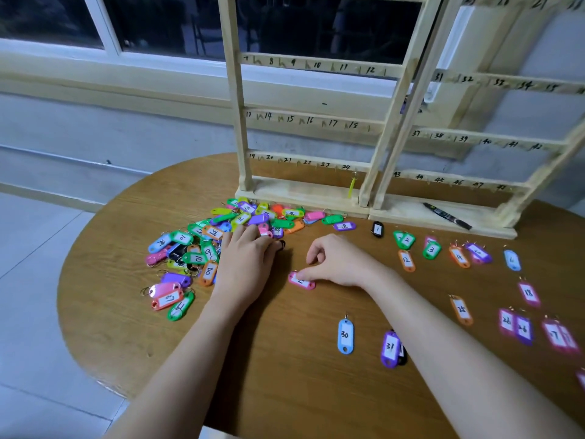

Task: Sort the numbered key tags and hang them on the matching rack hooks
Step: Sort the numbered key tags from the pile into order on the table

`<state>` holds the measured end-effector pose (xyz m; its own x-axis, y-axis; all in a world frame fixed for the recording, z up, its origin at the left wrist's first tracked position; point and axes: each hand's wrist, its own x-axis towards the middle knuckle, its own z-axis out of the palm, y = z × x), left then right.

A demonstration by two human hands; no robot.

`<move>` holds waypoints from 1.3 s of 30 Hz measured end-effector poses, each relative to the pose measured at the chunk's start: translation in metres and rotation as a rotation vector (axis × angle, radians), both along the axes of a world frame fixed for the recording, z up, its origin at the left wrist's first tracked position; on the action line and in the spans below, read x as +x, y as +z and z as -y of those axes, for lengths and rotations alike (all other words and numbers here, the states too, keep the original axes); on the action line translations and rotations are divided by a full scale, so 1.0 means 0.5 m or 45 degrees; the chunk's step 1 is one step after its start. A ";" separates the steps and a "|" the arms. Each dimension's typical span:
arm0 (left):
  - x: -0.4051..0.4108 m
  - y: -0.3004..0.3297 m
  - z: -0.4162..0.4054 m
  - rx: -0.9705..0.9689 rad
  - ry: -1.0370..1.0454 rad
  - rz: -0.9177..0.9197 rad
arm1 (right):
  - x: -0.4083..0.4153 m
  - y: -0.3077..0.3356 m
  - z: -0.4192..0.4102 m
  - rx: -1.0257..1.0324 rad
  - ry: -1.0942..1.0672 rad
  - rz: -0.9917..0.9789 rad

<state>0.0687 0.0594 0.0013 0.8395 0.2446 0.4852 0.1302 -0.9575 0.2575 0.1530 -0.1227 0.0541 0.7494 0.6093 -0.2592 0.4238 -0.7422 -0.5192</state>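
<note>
Right hand (335, 264) pinches a pink tag (301, 281); left hand (245, 258), flat on the pile (221, 236), could scatter it, and the blurred number risks a misfile.

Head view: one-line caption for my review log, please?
Left hand rests on the unsorted tag pile while the right hand pinches a pink tag before the numbered rack.

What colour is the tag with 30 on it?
Light blue: the tag marked 30 lies alone on the table, clearest in the head view.
</note>
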 end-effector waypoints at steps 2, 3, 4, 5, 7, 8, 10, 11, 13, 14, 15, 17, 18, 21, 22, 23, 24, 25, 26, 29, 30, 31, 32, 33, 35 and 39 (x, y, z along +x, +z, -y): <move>-0.001 0.005 0.001 -0.129 -0.049 -0.018 | -0.003 0.001 -0.003 -0.004 0.016 -0.008; -0.001 0.006 0.000 -0.238 -0.075 -0.037 | -0.005 0.002 -0.004 -0.005 0.021 -0.009; -0.002 0.006 -0.003 -0.353 -0.096 -0.045 | -0.006 0.002 -0.006 -0.012 0.026 -0.006; -0.003 0.004 -0.009 -0.474 -0.116 -0.036 | -0.009 0.004 -0.008 -0.024 0.029 0.003; -0.010 0.001 -0.021 -0.674 -0.157 0.000 | -0.015 0.003 -0.012 -0.052 0.028 0.018; -0.013 0.002 -0.026 -0.729 -0.175 0.008 | -0.018 0.004 -0.013 -0.064 0.028 0.020; -0.019 0.012 -0.028 -0.802 -0.204 0.015 | -0.025 0.012 -0.011 -0.061 0.017 0.008; -0.021 0.019 -0.026 -0.843 -0.220 0.009 | -0.027 0.017 -0.008 -0.036 -0.004 -0.004; -0.026 0.031 -0.022 -0.921 -0.254 -0.019 | -0.028 0.023 0.004 0.098 -0.095 -0.049; -0.028 0.035 -0.020 -0.948 -0.270 -0.035 | -0.029 0.023 0.011 0.183 -0.159 -0.090; -0.030 0.038 -0.020 -0.968 -0.287 -0.050 | -0.031 0.021 0.018 0.254 -0.227 -0.141; -0.031 0.038 -0.023 -1.000 -0.317 -0.066 | -0.033 0.010 0.030 0.335 -0.330 -0.228; -0.030 0.038 -0.024 -1.007 -0.324 -0.068 | -0.034 0.002 0.035 0.351 -0.350 -0.255; -0.026 0.029 -0.026 -0.997 -0.330 -0.078 | -0.038 -0.011 0.047 0.381 -0.343 -0.282; -0.024 0.025 -0.026 -0.979 -0.332 -0.076 | -0.040 -0.011 0.051 0.403 -0.331 -0.296; -0.023 0.020 -0.028 -0.955 -0.335 -0.069 | -0.043 -0.010 0.054 0.438 -0.322 -0.323; -0.021 0.016 -0.029 -0.934 -0.335 -0.055 | -0.047 -0.007 0.058 0.477 -0.319 -0.352; -0.022 0.015 -0.029 -0.925 -0.334 -0.034 | -0.050 -0.003 0.062 0.512 -0.321 -0.377; -0.023 0.016 -0.027 -0.920 -0.331 -0.013 | -0.054 0.001 0.067 0.531 -0.324 -0.393; -0.031 0.022 -0.012 -0.907 -0.322 0.035 | -0.065 0.015 0.091 0.518 -0.337 -0.384; -0.033 0.024 -0.003 -0.913 -0.313 0.050 | -0.069 0.019 0.101 0.500 -0.343 -0.365; -0.035 0.027 0.006 -0.920 -0.307 0.054 | -0.072 0.023 0.113 0.484 -0.351 -0.343; -0.034 0.031 0.017 -0.925 -0.306 0.041 | -0.074 0.027 0.125 0.476 -0.359 -0.322; -0.032 0.035 0.028 -0.925 -0.309 0.012 | -0.076 0.030 0.139 0.480 -0.370 -0.301; -0.019 0.045 0.056 -0.923 -0.336 -0.063 | -0.075 0.036 0.168 0.493 -0.402 -0.252; 0.035 0.053 0.119 -1.009 -0.402 -0.211 | -0.067 0.038 0.222 0.537 -0.494 -0.181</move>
<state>0.0860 -0.0001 0.0280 0.9698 0.2027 0.1359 -0.0163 -0.5019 0.8648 0.1193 -0.2337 0.0729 0.9137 0.3698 -0.1685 0.0671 -0.5462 -0.8349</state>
